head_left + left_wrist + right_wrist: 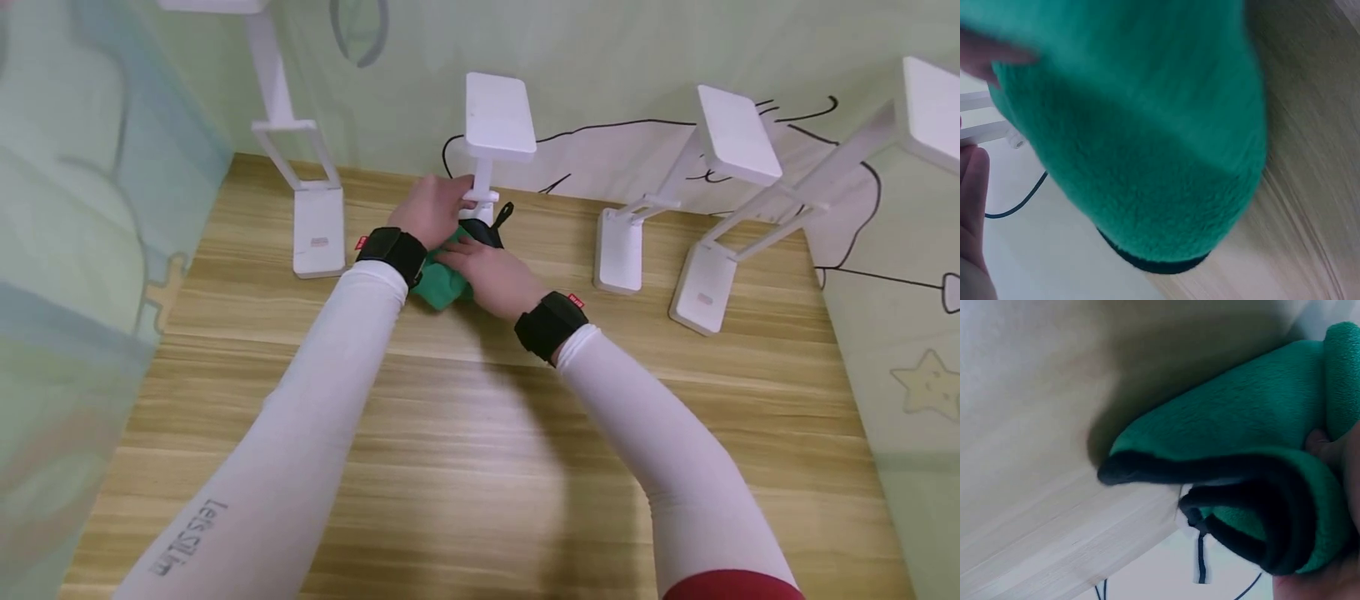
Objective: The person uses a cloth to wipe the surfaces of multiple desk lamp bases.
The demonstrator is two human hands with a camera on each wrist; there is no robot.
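Observation:
A green plush cloth (pixel 441 283) with black edging and a black hanging loop is bunched around the base of a white desk lamp (pixel 498 117), the second from the left. My right hand (pixel 498 279) grips the cloth; in the right wrist view the thumb presses into the folded cloth (pixel 1229 412). At the lamp's lower stem, my left hand (pixel 433 212) holds the thin white frame with its fingertips. The cloth (pixel 1141 156) fills much of the left wrist view, and a fingertip presses on it. The cloth and hands hide most of the lamp's base.
Another white lamp (pixel 318 229) stands to the left. Two more, a nearer one (pixel 621 250) and one farther right (pixel 705 287), stand to the right. All are on a wood-grain table (pixel 450 467) against a cartoon-printed wall covering (pixel 615 50).

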